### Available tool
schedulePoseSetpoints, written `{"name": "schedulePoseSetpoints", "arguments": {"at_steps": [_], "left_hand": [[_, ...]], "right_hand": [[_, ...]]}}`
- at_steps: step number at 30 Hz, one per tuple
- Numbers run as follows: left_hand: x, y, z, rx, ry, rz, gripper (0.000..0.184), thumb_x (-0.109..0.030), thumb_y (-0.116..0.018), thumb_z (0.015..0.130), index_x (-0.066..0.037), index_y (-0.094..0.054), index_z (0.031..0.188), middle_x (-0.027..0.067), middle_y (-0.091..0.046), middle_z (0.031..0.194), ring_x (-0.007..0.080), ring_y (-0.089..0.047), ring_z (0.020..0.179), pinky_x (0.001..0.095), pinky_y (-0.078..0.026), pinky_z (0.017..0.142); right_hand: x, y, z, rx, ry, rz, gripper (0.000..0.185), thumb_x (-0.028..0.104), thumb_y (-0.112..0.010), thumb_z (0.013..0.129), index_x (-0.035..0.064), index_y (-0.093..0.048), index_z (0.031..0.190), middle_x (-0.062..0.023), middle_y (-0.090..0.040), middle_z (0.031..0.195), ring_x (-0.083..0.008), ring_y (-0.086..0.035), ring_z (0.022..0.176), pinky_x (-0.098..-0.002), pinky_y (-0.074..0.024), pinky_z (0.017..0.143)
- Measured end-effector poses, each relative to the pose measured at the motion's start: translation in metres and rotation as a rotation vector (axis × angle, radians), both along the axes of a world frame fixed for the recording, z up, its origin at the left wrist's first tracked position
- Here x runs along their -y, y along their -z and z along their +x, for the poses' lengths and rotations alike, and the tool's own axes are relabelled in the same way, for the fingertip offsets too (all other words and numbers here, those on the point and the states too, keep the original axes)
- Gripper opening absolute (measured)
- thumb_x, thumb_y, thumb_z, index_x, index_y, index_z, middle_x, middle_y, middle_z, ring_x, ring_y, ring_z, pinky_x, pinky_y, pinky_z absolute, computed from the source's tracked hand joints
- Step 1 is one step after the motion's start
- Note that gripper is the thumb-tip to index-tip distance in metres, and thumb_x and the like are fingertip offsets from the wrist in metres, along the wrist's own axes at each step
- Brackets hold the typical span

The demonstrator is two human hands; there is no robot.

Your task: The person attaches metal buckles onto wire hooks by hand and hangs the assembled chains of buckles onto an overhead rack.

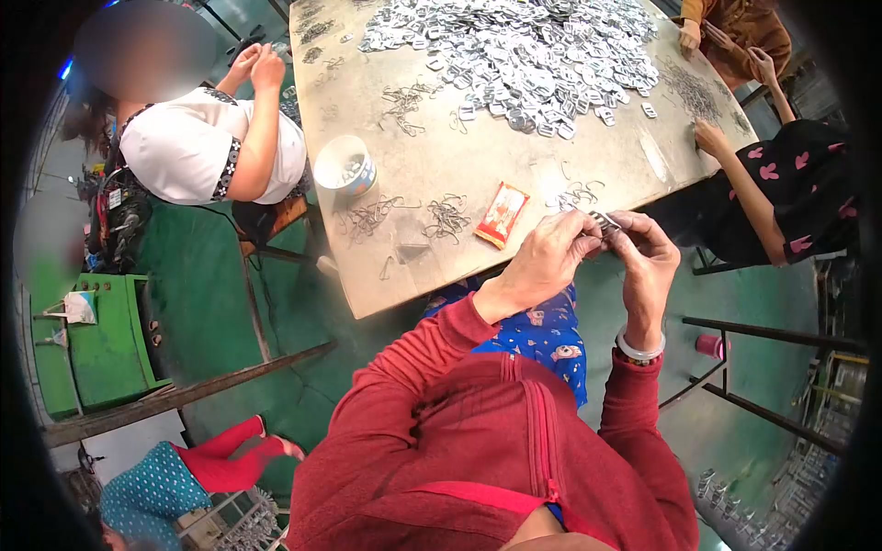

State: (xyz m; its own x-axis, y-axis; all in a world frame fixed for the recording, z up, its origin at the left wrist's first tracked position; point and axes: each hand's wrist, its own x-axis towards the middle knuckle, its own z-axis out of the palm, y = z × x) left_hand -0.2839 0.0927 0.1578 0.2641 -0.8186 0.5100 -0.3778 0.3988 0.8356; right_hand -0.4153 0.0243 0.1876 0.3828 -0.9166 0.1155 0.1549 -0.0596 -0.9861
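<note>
My left hand (554, 250) and my right hand (647, 255) meet just off the near edge of the table. Both are closed, their fingertips pinching a small silver metal buckle (604, 221) between them. Fingers cover much of the buckle, so any wire fitted to it is hard to make out. Close by my left hand lies a loose bunch of bent wire hooks (579, 194). A red and orange packet (502, 215) rests on the table to the left of that hand. More wire hooks (447, 218) are heaped beyond the packet.
A large pile of flat metal buckles (542, 60) covers the far part of the table (367, 285). A white and blue tub (345, 166) stands near the left edge. People sit at the left and right sides, hands at the table. A green cabinet (92, 344) is at far left.
</note>
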Motion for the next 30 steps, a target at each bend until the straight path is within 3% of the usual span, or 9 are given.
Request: {"name": "schedulePoseSetpoints", "arguments": {"at_steps": [6, 12, 16, 21, 23, 25, 27, 28, 30], "left_hand": [[0.005, 0.002, 0.004, 0.157, -0.078, -0.056, 0.010, -0.003, -0.062, 0.082, -0.001, -0.055, 0.088, 0.0122, -0.058, 0.080, 0.0279, -0.057, 0.073, 0.0356, -0.044, 0.065], [0.003, 0.017, 0.004, -0.034, -0.085, 0.092, 0.012, 0.001, -0.062, 0.080, 0.001, -0.055, 0.090, 0.0121, -0.058, 0.083, 0.0272, -0.058, 0.075, 0.0345, -0.046, 0.064], [0.008, 0.024, 0.006, 0.055, -0.096, 0.062, 0.012, 0.001, -0.061, 0.080, 0.000, -0.055, 0.091, 0.0124, -0.058, 0.084, 0.0279, -0.059, 0.078, 0.0342, -0.046, 0.068], [0.006, 0.019, 0.006, 0.154, -0.105, 0.127, 0.006, -0.002, -0.057, 0.080, -0.002, -0.054, 0.085, 0.0121, -0.057, 0.081, 0.0307, -0.055, 0.076, 0.0407, -0.043, 0.071], [0.006, 0.018, 0.010, 0.188, -0.069, 0.103, 0.010, 0.002, -0.059, 0.079, -0.001, -0.056, 0.088, 0.0130, -0.058, 0.084, 0.0300, -0.057, 0.078, 0.0395, -0.045, 0.071], [0.005, 0.021, 0.024, 0.143, -0.046, 0.119, 0.020, -0.006, -0.065, 0.079, 0.001, -0.058, 0.097, 0.0145, -0.062, 0.097, 0.0279, -0.060, 0.090, 0.0354, -0.047, 0.079], [0.014, 0.016, 0.059, 0.082, -0.233, 0.251, 0.026, -0.020, -0.061, 0.086, 0.001, -0.059, 0.102, 0.0154, -0.063, 0.103, 0.0262, -0.061, 0.091, 0.0348, -0.047, 0.080], [0.029, 0.031, 0.091, -0.037, -0.370, 0.217, 0.028, -0.024, -0.058, 0.089, 0.002, -0.060, 0.100, 0.0158, -0.064, 0.098, 0.0251, -0.062, 0.087, 0.0353, -0.047, 0.077], [0.057, 0.033, 0.162, 0.075, -0.583, 0.534, 0.028, -0.024, -0.060, 0.086, 0.004, -0.061, 0.086, 0.0186, -0.064, 0.076, 0.0276, -0.063, 0.075, 0.0371, -0.047, 0.068]], "right_hand": [[0.002, 0.016, 0.007, 0.054, 0.052, -0.016, 0.015, -0.010, -0.061, 0.077, -0.0055, -0.062, 0.091, -0.0066, -0.063, 0.080, -0.0104, -0.060, 0.067, -0.0214, -0.0491, 0.063], [0.007, 0.034, 0.013, 0.078, 0.073, 0.092, 0.018, -0.011, -0.061, 0.077, -0.0056, -0.062, 0.094, -0.0061, -0.062, 0.080, -0.0093, -0.058, 0.065, -0.0202, -0.0466, 0.057], [0.005, 0.028, 0.013, 0.103, 0.060, 0.070, 0.019, -0.012, -0.060, 0.077, -0.0058, -0.063, 0.094, -0.0063, -0.061, 0.082, -0.0088, -0.056, 0.063, -0.0203, -0.0454, 0.053], [0.004, 0.019, 0.015, 0.176, 0.073, 0.070, 0.015, -0.011, -0.061, 0.076, -0.0053, -0.063, 0.091, -0.0084, -0.061, 0.084, -0.0113, -0.057, 0.062, -0.0228, -0.0486, 0.054], [0.004, 0.019, 0.015, 0.143, 0.093, 0.115, 0.016, -0.013, -0.058, 0.074, -0.0041, -0.062, 0.087, -0.0108, -0.061, 0.080, -0.0145, -0.058, 0.062, -0.0227, -0.0475, 0.052], [0.003, 0.017, 0.014, 0.287, 0.032, 0.251, 0.014, -0.013, -0.058, 0.074, -0.0049, -0.061, 0.085, -0.0131, -0.061, 0.080, -0.0166, -0.060, 0.062, -0.0241, -0.0492, 0.053], [0.002, 0.013, 0.010, 0.328, -0.024, 0.271, 0.013, -0.014, -0.058, 0.075, -0.0057, -0.060, 0.085, -0.0147, -0.061, 0.080, -0.0185, -0.061, 0.064, -0.0253, -0.0499, 0.052], [0.002, 0.015, 0.009, 0.334, -0.035, 0.282, 0.011, -0.013, -0.058, 0.076, -0.0061, -0.060, 0.084, -0.0150, -0.061, 0.080, -0.0188, -0.062, 0.065, -0.0253, -0.0504, 0.052], [0.002, 0.014, 0.005, 0.313, -0.040, 0.279, 0.011, -0.013, -0.060, 0.075, -0.0064, -0.060, 0.084, -0.0152, -0.061, 0.080, -0.0188, -0.062, 0.065, -0.0253, -0.0509, 0.052]]}}
